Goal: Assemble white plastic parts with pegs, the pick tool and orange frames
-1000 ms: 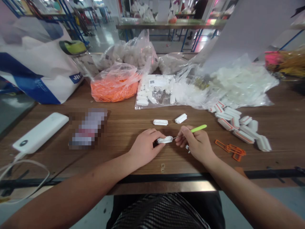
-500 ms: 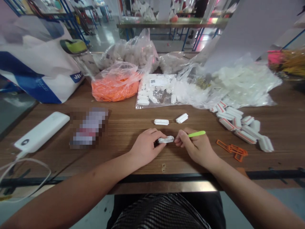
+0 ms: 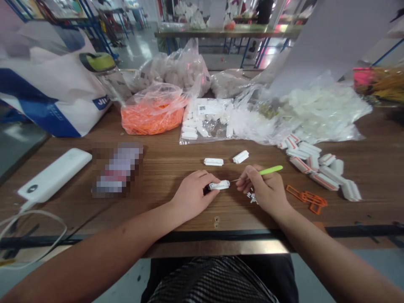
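My left hand (image 3: 192, 194) is closed on a small white plastic connector (image 3: 219, 184), holding it flat just above the wooden table (image 3: 164, 160). My right hand (image 3: 265, 188) pinches a thin pick with a green handle (image 3: 269, 170); its metal tip points left and sits a little apart from the connector's right end. Tiny white bits (image 3: 252, 196) lie under my right hand. Two loose white connectors (image 3: 213, 161) (image 3: 240, 156) rest on the table just beyond my hands.
A pile of white-and-orange connectors (image 3: 318, 166) and orange clips (image 3: 307, 197) lie at the right. Bags of orange parts (image 3: 153, 111) and white parts (image 3: 206, 120) stand behind. A white power bank (image 3: 53, 173) with a cable lies at the left.
My right hand has drawn the pick back to the right, away from the connector's end. My left hand has kept the connector in place.
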The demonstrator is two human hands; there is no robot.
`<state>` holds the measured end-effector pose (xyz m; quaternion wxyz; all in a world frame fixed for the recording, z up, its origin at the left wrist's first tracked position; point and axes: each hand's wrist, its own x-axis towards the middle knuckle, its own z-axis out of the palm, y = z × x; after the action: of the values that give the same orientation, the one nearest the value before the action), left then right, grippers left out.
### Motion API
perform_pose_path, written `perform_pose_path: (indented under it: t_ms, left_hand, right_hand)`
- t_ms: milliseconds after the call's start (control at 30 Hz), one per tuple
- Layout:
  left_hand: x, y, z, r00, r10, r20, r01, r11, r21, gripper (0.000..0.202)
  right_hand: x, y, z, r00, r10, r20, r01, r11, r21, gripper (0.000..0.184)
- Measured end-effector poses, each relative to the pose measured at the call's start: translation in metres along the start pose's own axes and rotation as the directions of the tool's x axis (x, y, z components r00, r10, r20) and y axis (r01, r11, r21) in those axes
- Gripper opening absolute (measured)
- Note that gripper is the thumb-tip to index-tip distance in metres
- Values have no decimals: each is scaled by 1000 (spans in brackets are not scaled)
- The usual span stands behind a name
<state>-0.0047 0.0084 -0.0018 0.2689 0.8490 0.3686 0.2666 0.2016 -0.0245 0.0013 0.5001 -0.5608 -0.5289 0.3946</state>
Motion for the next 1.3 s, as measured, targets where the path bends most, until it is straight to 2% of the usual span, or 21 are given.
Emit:
perform_pose_path:
  t_ms: [333, 800, 933, 1033, 1133, 1200, 1233, 1300]
  left_hand:
    - [-1, -1, 0, 1000, -6, 5, 6, 1000, 5, 12]
    - [0, 1, 0, 1000, -10, 4, 10, 1000, 4, 11]
    - [0, 1, 0, 1000, -11, 3, 11, 1000, -6, 12]
    - [0, 1, 0, 1000, 6, 3, -6, 1000, -15, 12]
    - [0, 1, 0, 1000, 11, -6, -11, 1000, -27, 11]
    - [0, 1, 0, 1000, 5, -8, -5, 1000, -31, 9]
    - [0, 2, 0, 1000, 4, -8, -4, 1000, -31, 10]
    - [0, 2, 0, 1000, 3, -3, -3, 1000, -30, 11]
  right_hand:
    - [-1, -1, 3, 999, 50, 21, -50, 999, -21, 50]
    - [-2, -2, 4, 999, 18, 26, -16, 998, -62, 47]
    - [-4, -4, 3, 997, -36, 61, 44, 990, -137, 43]
    - [-6, -6, 2, 984, -135, 117, 160, 957, -243, 39]
    - [-6, -11, 2, 932, -268, 246, 351, 836, -421, 35]
    - [-5, -14, 2, 897, -317, 308, 435, 758, -486, 36]
    - [-5, -14, 3, 891, -325, 318, 448, 747, -492, 36]
    - [-5, -13, 2, 903, -312, 295, 421, 775, -471, 36]
